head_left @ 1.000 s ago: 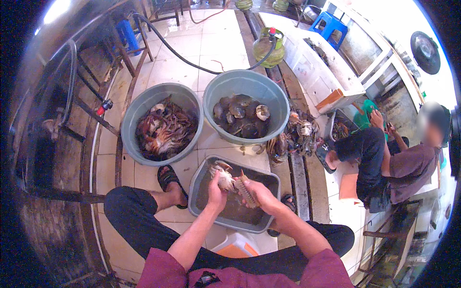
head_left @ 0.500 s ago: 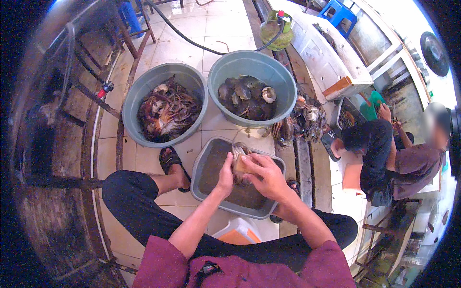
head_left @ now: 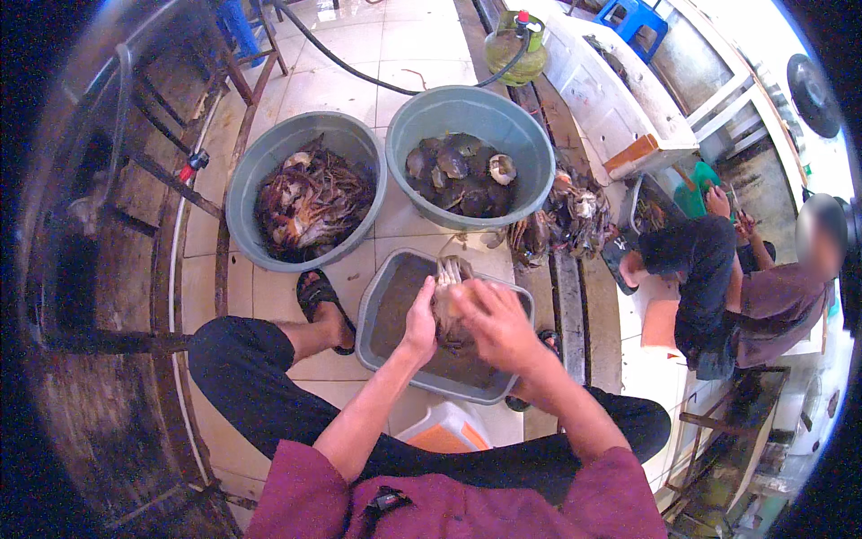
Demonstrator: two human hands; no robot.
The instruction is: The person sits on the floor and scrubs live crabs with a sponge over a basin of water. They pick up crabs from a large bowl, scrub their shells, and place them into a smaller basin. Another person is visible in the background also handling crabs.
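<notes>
Above a grey rectangular basin (head_left: 377,337) of murky water, my left hand (head_left: 420,316) is closed around the left side of a crab (head_left: 453,340). Its pale underside and folded legs face up. My right hand (head_left: 492,325) presses on the crab from the right, fingers bent over a small tan scrubbing pad, which they almost wholly cover. Beyond the basin stand two round grey tubs. The left tub (head_left: 241,211) holds a heap of reddish-brown crab pieces. In the right tub (head_left: 539,171) lie several dark crab shells, one turned pale side up.
More crabs (head_left: 575,216) are piled right of the tubs. A green gas cylinder (head_left: 516,54) with a black hose stands behind, near a white foam box (head_left: 620,99). At right another person (head_left: 772,314) sits working. An orange-and-white container (head_left: 444,429) lies between my legs.
My right hand has shifted slightly over the crab, now hiding most of the tan pad that showed before. My left hand keeps its grip on the crab.
</notes>
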